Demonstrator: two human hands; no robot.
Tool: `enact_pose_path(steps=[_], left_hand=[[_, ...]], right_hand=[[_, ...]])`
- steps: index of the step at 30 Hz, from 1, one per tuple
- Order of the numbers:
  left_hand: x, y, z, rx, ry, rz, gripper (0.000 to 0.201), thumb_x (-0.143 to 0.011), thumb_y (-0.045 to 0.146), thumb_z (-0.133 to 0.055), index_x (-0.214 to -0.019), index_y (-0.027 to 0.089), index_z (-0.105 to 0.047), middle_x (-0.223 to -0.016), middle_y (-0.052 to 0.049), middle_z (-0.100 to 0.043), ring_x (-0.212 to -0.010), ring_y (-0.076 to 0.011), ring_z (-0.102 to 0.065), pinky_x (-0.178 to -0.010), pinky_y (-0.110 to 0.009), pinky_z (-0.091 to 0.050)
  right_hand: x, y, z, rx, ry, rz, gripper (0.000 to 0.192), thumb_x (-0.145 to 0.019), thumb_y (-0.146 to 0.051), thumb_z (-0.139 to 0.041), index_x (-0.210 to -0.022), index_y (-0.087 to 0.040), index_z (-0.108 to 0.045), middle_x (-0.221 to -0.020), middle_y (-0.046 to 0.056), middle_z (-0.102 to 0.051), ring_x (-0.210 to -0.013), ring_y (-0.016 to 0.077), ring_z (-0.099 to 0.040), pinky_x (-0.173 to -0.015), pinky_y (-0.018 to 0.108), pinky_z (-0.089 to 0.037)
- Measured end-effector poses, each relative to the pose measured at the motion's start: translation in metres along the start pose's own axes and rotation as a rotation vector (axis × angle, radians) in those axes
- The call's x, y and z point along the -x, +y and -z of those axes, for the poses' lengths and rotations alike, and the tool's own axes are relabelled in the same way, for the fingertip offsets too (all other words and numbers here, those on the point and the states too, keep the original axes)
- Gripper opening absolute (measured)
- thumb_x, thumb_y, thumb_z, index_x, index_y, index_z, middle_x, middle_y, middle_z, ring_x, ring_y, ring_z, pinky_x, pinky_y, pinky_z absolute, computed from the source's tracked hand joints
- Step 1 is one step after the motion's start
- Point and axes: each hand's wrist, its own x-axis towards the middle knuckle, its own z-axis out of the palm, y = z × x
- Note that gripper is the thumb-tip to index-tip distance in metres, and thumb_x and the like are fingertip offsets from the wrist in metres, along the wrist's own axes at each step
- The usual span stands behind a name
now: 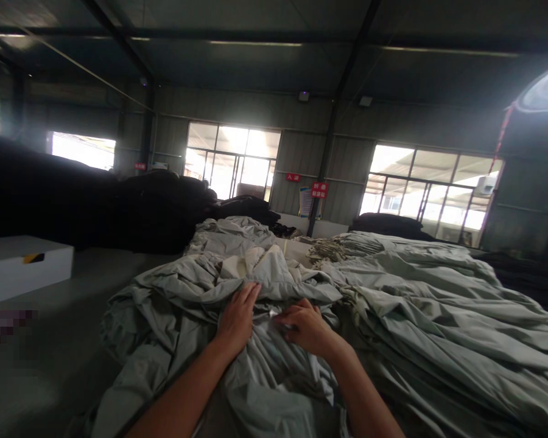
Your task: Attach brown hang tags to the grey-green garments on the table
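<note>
Head view: grey fabric (164, 298) lies heaped from centre to six o'clock. The left hand (237, 317) rests on it, fingers extended, nearly together; the right hand (309, 327) is half-curled (whether either grips cloth cannot be told). Risk: loose folds could tangle with the neighbouring pile (442, 298) at four o'clock if dragged sideways.

Bright spot (273, 313) by right hand (308, 327) too blurred to identify; grey fabric (269, 410) cut off at bottom; wall notice (305, 202) illegibly small.
</note>
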Motion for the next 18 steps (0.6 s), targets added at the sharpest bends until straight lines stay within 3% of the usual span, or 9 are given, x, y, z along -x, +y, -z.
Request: enact_pose_path(steps=[2,5,11,15,18], left_hand=[[-0.001,-0.001,0.002,0.058,0.015,-0.006,0.047,-0.072,-0.001,-0.033,-0.107,0.017,-0.06,-0.121,-0.01,-0.05,-0.105,-0.0193,-0.049,-0.091,-0.033,-0.042],[-0.003,-0.005,0.002,0.114,0.036,-0.032,0.037,-0.073,0.002,-0.034,-0.083,0.018,-0.065,-0.111,-0.007,-0.053,-0.103,-0.0191,-0.049,-0.09,-0.033,-0.043],[-0.009,-0.013,-0.014,0.086,0.072,-0.103,0.061,-0.068,-0.004,-0.034,-0.123,0.018,-0.049,-0.132,-0.008,-0.042,-0.122,-0.0208,-0.037,-0.105,-0.037,-0.033],[-0.01,-0.014,-0.018,0.074,0.067,-0.124,0.068,-0.066,-0.005,-0.034,-0.128,0.02,-0.045,-0.136,-0.005,-0.039,-0.124,-0.019,-0.035,-0.107,-0.036,-0.03],[-0.005,-0.012,-0.014,0.061,0.012,-0.152,0.066,-0.067,-0.004,-0.035,-0.126,0.02,-0.049,-0.134,-0.005,-0.043,-0.12,-0.0182,-0.038,-0.105,-0.034,-0.032]], right_hand=[[0.0,0.0,-0.001,-0.011,0.032,-0.005,0.048,-0.07,-0.018,-0.056,-0.115,-0.034,-0.06,-0.113,0.002,-0.064,-0.111,0.0299,-0.042,-0.092,0.05,-0.029],[-0.001,0.0,-0.004,-0.022,0.105,-0.027,0.045,-0.071,-0.018,-0.054,-0.115,-0.03,-0.06,-0.111,0.004,-0.064,-0.113,0.0281,-0.041,-0.092,0.044,-0.031],[-0.002,-0.003,-0.014,0.055,0.151,0.01,0.053,-0.075,-0.024,-0.054,-0.127,-0.031,-0.05,-0.129,0.001,-0.055,-0.121,0.0314,-0.033,-0.094,0.046,-0.028],[-0.005,-0.012,-0.025,0.116,0.162,-0.053,0.046,-0.082,-0.04,-0.048,-0.127,-0.03,-0.051,-0.129,0.002,-0.055,-0.126,0.0363,-0.026,-0.098,0.053,-0.021],[-0.009,-0.014,-0.029,0.123,0.143,-0.098,0.042,-0.084,-0.047,-0.043,-0.121,-0.031,-0.057,-0.126,0.003,-0.058,-0.123,0.0381,-0.031,-0.097,0.056,-0.022]])
